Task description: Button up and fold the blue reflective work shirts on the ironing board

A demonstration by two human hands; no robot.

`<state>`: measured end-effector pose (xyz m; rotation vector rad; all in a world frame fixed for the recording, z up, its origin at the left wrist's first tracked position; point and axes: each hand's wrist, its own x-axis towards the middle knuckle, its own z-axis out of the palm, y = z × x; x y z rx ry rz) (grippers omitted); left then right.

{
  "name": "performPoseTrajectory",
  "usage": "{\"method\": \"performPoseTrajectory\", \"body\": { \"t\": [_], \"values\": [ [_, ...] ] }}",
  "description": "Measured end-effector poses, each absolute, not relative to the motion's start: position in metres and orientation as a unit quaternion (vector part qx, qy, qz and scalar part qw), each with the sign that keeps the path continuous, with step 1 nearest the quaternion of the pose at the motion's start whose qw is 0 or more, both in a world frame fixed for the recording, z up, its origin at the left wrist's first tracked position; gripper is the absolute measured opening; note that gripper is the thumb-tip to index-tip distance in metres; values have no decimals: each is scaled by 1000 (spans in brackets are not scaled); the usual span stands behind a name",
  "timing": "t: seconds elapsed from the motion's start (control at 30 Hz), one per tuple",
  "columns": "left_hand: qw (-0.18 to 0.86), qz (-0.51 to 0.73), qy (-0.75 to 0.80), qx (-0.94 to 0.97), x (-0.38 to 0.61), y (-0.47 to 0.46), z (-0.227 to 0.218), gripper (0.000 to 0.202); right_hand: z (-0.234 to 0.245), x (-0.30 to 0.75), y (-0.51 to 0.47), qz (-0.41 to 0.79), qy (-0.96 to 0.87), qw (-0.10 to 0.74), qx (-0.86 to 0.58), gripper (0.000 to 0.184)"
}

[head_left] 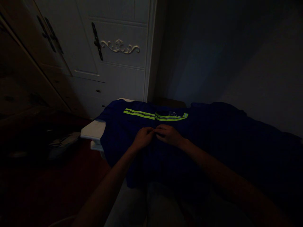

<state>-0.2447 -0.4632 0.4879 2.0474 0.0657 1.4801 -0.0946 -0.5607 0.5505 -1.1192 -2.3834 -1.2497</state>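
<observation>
A dark blue work jacket (118, 138) with yellow-green and grey reflective strips across its chest lies spread over a white table (93, 130). Just below the strips, at the jacket's front opening, both hands meet with fingertips close together. My left hand (144, 137) is closed in a pinch on the jacket's front edge. Beside it, my right hand (168, 134) also pinches the edge, its fingers bent inward. Whatever small part lies between the fingertips is hidden, and the light is very dim.
Behind the table stands a white cabinet (123, 75) with dark handles and a carved ornament. More dark blue cloth (248, 142) stretches to the right. Dark items (63, 142) lie low at the left, near a reddish floor (71, 186). A plain wall (213, 56) rises behind.
</observation>
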Motion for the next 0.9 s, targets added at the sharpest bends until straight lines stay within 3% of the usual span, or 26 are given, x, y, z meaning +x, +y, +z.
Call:
{"method": "performPoseTrajectory", "body": {
  "t": [0.3, 0.6, 0.77, 0.9],
  "values": [
    [329, 535, 2, 778, -251, -465, 485, 30, 550, -103, -560, -431, -798, 114, -405, 18],
    [139, 588, -41, 796, -248, -454, 474, 16, 555, -104, -564, -395, -791, 90, -459, 22],
    [33, 576, 16, 816, -249, -461, 474, 25, 568, -106, -570, -338, -814, 57, -469, 21],
    [27, 577, 38, 815, -248, -464, 475, 30, 578, -104, -575, -324, -831, 47, -450, 25]
  ]
}}
